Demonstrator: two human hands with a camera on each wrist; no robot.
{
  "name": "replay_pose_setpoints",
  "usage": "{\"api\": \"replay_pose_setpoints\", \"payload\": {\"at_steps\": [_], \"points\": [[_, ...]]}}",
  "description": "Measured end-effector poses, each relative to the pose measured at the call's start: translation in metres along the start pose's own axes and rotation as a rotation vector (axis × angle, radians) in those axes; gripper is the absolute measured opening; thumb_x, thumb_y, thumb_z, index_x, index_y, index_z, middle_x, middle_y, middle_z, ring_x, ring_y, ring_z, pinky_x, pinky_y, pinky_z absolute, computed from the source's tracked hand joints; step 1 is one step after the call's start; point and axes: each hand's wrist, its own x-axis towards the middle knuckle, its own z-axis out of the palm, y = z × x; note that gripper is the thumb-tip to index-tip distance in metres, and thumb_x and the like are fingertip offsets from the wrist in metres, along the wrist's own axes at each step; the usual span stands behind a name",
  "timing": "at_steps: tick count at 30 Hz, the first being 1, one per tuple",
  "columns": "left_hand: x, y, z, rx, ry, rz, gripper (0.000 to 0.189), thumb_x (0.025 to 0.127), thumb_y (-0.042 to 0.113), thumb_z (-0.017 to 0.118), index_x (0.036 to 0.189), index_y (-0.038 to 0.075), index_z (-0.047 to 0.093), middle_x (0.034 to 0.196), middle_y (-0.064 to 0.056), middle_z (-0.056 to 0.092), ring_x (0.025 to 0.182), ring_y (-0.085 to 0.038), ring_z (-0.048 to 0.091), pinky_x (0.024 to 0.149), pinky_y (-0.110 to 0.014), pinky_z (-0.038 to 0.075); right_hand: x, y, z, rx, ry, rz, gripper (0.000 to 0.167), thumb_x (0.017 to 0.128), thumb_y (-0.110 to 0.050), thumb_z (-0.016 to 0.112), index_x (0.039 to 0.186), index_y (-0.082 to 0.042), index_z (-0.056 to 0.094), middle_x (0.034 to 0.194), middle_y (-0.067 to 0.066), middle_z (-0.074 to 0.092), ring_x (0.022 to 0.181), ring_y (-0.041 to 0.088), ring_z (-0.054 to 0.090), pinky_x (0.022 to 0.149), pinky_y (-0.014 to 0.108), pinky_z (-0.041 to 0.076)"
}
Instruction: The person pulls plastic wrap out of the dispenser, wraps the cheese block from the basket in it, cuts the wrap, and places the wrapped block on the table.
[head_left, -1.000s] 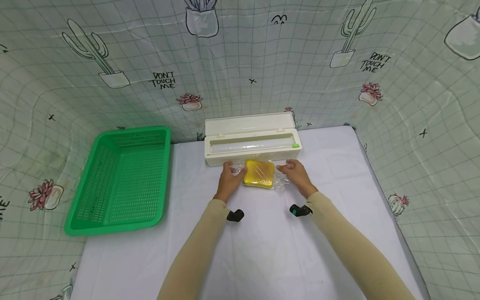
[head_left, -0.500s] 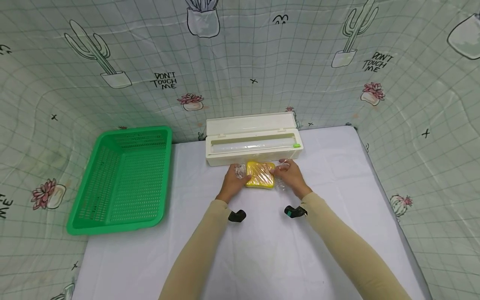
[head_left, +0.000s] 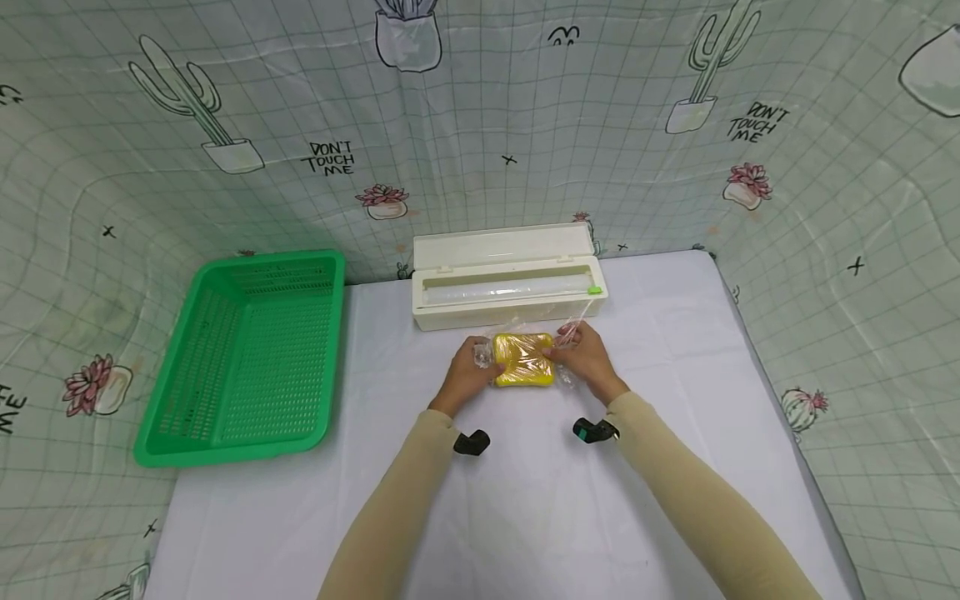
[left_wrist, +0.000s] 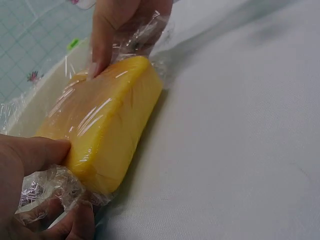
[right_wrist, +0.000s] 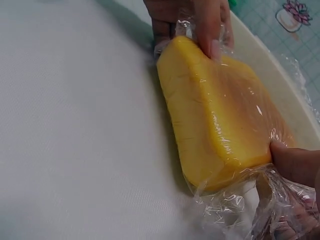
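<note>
A toast-shaped yellow block [head_left: 524, 360] with a brownish top lies under clear cling film, between the two hands and in front of the film dispenser. My left hand [head_left: 467, 372] grips its left end, thumb on the top edge, with bunched cling film [left_wrist: 55, 187] among the fingers. At the other end, my right hand [head_left: 587, 357] holds the block, its thumb on the top and crumpled film around the fingers. Thin film stretches up from the right hand toward the dispenser. Whether the block's underside touches the table cannot be told.
Behind the block stands a white cling film dispenser [head_left: 510, 317], lid raised, with a film roll [head_left: 502, 289] inside and a green slider [head_left: 595, 290]. A green perforated basket [head_left: 318, 417] sits at the left. White cloth covers the table [head_left: 525, 517]; a printed curtain hangs behind.
Both hands have moved in from the film's sides onto the block's ends, thumbs now on its top. The block has come slightly toward me, away from the dispenser.
</note>
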Motion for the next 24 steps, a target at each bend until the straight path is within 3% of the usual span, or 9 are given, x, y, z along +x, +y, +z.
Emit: {"api": "replay_pose_setpoints", "payload": {"at_steps": [4,8,11,15,17,20,24], "points": [[-0.003,-0.001,0.0,0.009,-0.016,0.01,0.061,0.092,0.014,0.077,0.146,-0.001,0.051,0.153,-0.025,0.052,0.147,-0.042,0.044,0.121,-0.058,0.034,-0.004,0.0,-0.004,-0.029,-0.027,0.004,0.048,0.089,-0.008,0.083,0.127,0.003,0.054,0.122,0.021,0.069,0.089,0.015,0.062,0.082,0.026,0.049],[-0.004,-0.001,0.0,0.013,-0.023,0.014,0.063,0.093,0.014,0.076,0.148,-0.001,0.05,0.155,-0.026,0.05,0.148,-0.043,0.042,0.122,-0.059,0.033,-0.003,-0.001,-0.011,-0.092,-0.058,-0.007,0.055,0.093,-0.017,0.082,0.133,0.005,0.053,0.124,0.022,0.067,0.102,0.025,0.063,0.088,0.031,0.049],[-0.003,0.0,0.001,0.018,-0.027,0.008,0.063,0.094,0.015,0.076,0.149,-0.001,0.05,0.155,-0.026,0.05,0.149,-0.043,0.042,0.122,-0.058,0.033,-0.001,-0.005,-0.019,-0.145,0.049,-0.043,0.06,0.098,-0.026,0.076,0.138,0.008,0.048,0.125,0.024,0.062,0.111,0.033,0.061,0.093,0.04,0.05],[-0.003,0.002,0.001,0.03,-0.027,0.012,0.062,0.095,0.016,0.075,0.149,-0.001,0.05,0.156,-0.026,0.05,0.149,-0.042,0.042,0.123,-0.058,0.032,0.011,-0.01,-0.034,-0.27,0.343,-0.241,0.051,0.104,-0.021,0.069,0.14,0.009,0.05,0.127,0.027,0.052,0.114,0.041,0.056,0.095,0.051,0.049],[-0.003,0.003,0.0,0.035,-0.024,0.016,0.061,0.095,0.016,0.075,0.148,-0.002,0.05,0.156,-0.026,0.05,0.149,-0.043,0.041,0.123,-0.058,0.032,0.021,-0.011,-0.042,-0.362,0.432,-0.374,0.041,0.103,-0.014,0.07,0.136,0.008,0.058,0.129,0.029,0.051,0.114,0.044,0.054,0.095,0.055,0.048],[-0.003,0.003,0.0,0.048,-0.025,0.017,0.061,0.096,0.017,0.075,0.148,-0.002,0.05,0.155,-0.027,0.049,0.149,-0.044,0.042,0.122,-0.059,0.032,0.038,-0.012,-0.055,-0.459,0.426,-0.517,0.027,0.101,-0.007,0.072,0.124,0.005,0.07,0.128,0.028,0.052,0.113,0.045,0.051,0.094,0.057,0.046],[-0.004,0.003,0.0,0.059,-0.034,0.012,0.061,0.096,0.017,0.076,0.147,-0.002,0.05,0.155,-0.027,0.05,0.148,-0.043,0.043,0.122,-0.058,0.034,0.051,-0.012,-0.07,-0.554,0.355,-0.608,0.012,0.098,-0.003,0.074,0.108,0.003,0.076,0.118,0.025,0.057,0.107,0.044,0.051,0.089,0.058,0.046]]}}
